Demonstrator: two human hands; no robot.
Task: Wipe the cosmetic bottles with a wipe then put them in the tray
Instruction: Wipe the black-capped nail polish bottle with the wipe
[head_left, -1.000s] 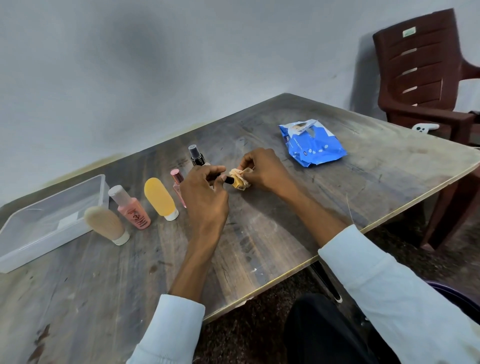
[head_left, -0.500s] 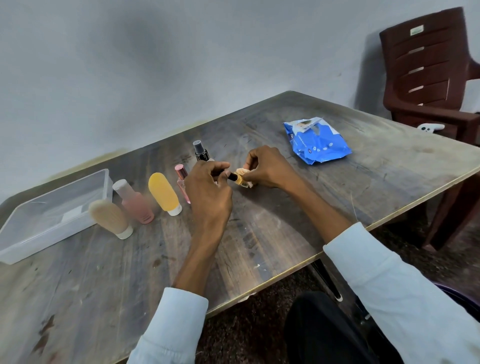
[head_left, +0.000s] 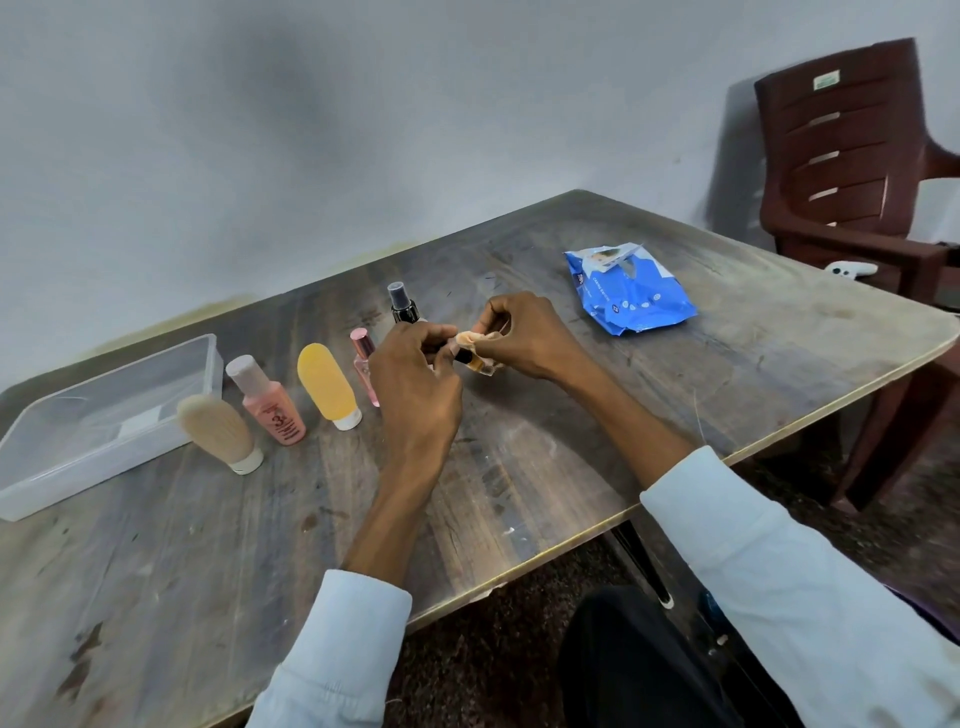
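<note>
Head view: left hand (head_left: 415, 384) pinches small bottle (head_left: 467, 358), right hand (head_left: 524, 335) grips wipe (head_left: 475, 340) beside pink vial (head_left: 363, 364).

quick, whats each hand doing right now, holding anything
Left hand: grips the small bottle by its dark cap end.
Right hand: pinches the wipe wrapped round the same bottle.

Your worktop (head_left: 545, 467) is worn, matt wood with scuffed grain. Your tray (head_left: 98, 410) is clear, smooth plastic. The wipes pack (head_left: 631, 296) looks like glossy, crinkled blue film, and the chair (head_left: 852, 171) beside you is moulded brown plastic.
</note>
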